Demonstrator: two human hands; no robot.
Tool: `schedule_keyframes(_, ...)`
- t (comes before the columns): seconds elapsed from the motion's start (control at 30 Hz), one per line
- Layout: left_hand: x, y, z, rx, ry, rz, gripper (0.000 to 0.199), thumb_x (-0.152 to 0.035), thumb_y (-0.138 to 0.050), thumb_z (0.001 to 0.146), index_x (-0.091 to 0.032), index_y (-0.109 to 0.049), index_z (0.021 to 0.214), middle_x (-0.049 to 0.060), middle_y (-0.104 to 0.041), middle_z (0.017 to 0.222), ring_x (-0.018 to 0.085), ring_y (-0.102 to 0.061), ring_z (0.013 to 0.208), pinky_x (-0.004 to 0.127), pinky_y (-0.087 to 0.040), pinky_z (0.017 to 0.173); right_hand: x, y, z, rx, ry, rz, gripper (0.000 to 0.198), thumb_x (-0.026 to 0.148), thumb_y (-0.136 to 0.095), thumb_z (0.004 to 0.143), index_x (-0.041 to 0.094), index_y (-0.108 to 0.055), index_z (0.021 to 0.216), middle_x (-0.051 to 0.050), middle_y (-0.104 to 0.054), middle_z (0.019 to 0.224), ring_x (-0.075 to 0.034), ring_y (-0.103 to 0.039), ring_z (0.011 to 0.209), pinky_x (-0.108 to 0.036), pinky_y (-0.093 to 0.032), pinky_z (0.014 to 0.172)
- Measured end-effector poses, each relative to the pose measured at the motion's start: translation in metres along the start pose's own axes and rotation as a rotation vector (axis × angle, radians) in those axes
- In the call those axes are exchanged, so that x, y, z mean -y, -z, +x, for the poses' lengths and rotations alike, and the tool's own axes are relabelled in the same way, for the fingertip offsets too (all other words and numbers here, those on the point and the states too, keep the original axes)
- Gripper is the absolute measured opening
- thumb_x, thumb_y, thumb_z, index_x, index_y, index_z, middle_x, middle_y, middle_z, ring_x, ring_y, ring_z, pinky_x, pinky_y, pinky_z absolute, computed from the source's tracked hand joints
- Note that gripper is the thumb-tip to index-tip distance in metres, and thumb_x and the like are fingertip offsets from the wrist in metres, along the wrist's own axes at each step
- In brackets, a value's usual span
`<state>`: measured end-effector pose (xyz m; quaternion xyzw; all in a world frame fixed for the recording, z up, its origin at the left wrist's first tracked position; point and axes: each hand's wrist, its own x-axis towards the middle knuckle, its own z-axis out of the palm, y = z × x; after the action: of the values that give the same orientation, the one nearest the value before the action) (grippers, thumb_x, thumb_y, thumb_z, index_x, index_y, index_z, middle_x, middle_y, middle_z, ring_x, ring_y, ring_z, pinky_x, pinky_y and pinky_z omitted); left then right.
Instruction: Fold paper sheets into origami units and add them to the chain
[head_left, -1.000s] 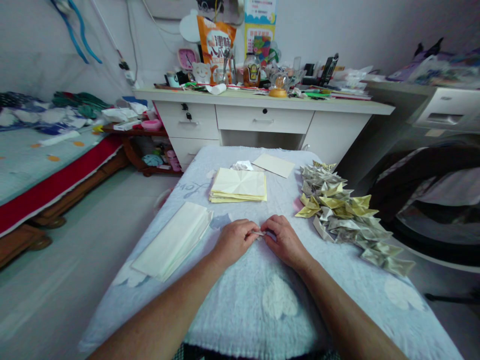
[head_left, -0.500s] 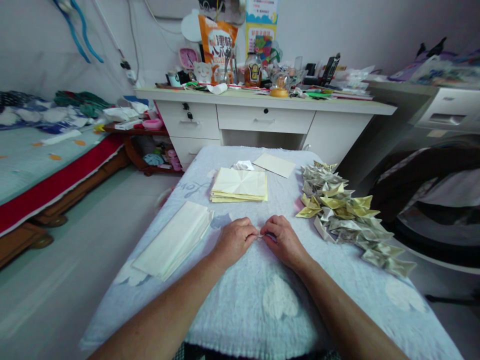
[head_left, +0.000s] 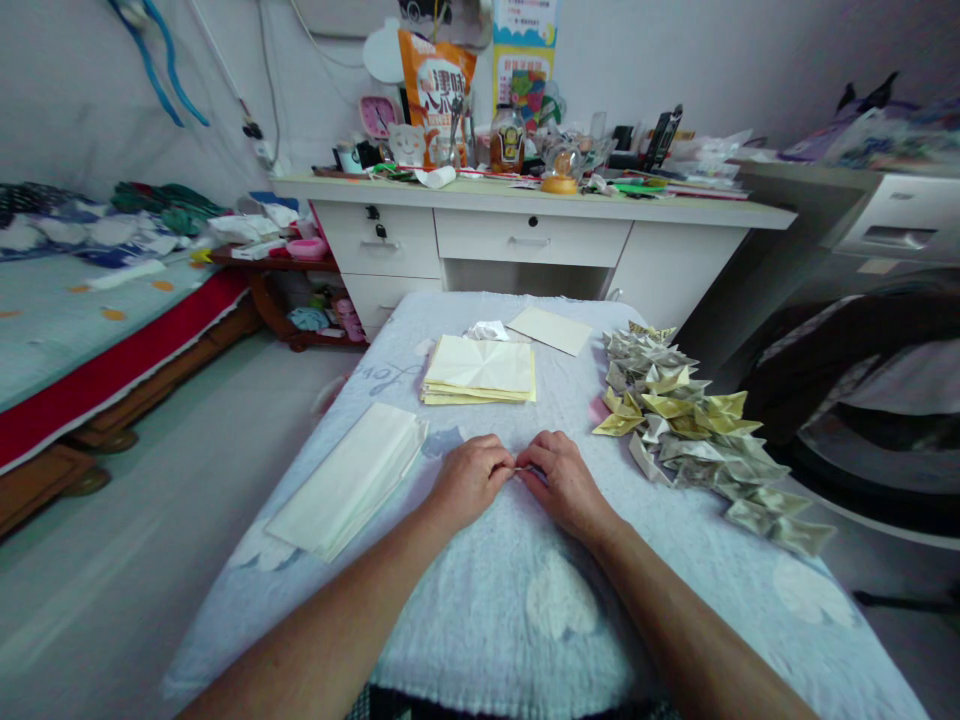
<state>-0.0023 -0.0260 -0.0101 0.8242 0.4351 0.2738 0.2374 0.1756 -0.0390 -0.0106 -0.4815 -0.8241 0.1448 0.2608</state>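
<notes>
My left hand (head_left: pixel 474 478) and my right hand (head_left: pixel 559 478) meet above the cloth-covered table, thumbs and fingertips pinched together. Between them is a small piece of paper (head_left: pixel 516 469), pale and thin, mostly hidden by the fingers. Beyond my hands lies a stack of creased cream and yellow paper sheets (head_left: pixel 480 365). A long folded bundle of whitish paper (head_left: pixel 349 480) rests to the left of my left hand. On the right, several rows of folded paper pieces (head_left: pixel 690 430), grey and gold with pointed tips, sit close together.
A flat cream sheet (head_left: pixel 550 330) and a crumpled white tissue (head_left: pixel 486 330) lie at the table's far end. Behind stands a white desk (head_left: pixel 525 240) crowded with jars and packets. A bed (head_left: pixel 112 340) is at left, a washing machine (head_left: pixel 892 230) at right.
My right hand's fingers have shifted slightly at the pinch, and less of the small paper shows between the hands. Everything else stays in place.
</notes>
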Motion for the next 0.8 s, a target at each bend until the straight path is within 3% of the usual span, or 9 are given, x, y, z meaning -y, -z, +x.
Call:
schedule_keyframes(0.4, 0.0002, 0.0057, 0.001, -0.003, 0.117, 0.005, 0.011, -0.016, -0.058, 0.077, -0.019, -0.066, 0.071, 0.001, -0.057, 0.076, 0.014, -0.055, 0.073, 0.024, -0.038, 0.066, 0.002, -0.0021, 0.0064, 0.038, -0.051, -0.053, 0.011, 0.015, -0.055, 0.087, 0.018, -0.064, 0.081, -0.005, -0.059, 0.082, -0.018, -0.048, 0.08, -0.031, -0.032, 0.073)
schedule_keyframes(0.8, 0.0015, 0.0015, 0.0048, -0.016, 0.092, 0.081, 0.015, -0.017, -0.052, 0.083, -0.018, -0.059, 0.069, 0.002, -0.058, 0.076, 0.016, -0.055, 0.079, 0.026, -0.039, 0.071, 0.0037, -0.002, 0.0075, 0.036, -0.119, -0.058, 0.01, 0.019, -0.056, 0.088, 0.019, -0.063, 0.081, -0.005, -0.058, 0.084, -0.019, -0.047, 0.082, -0.031, -0.03, 0.073)
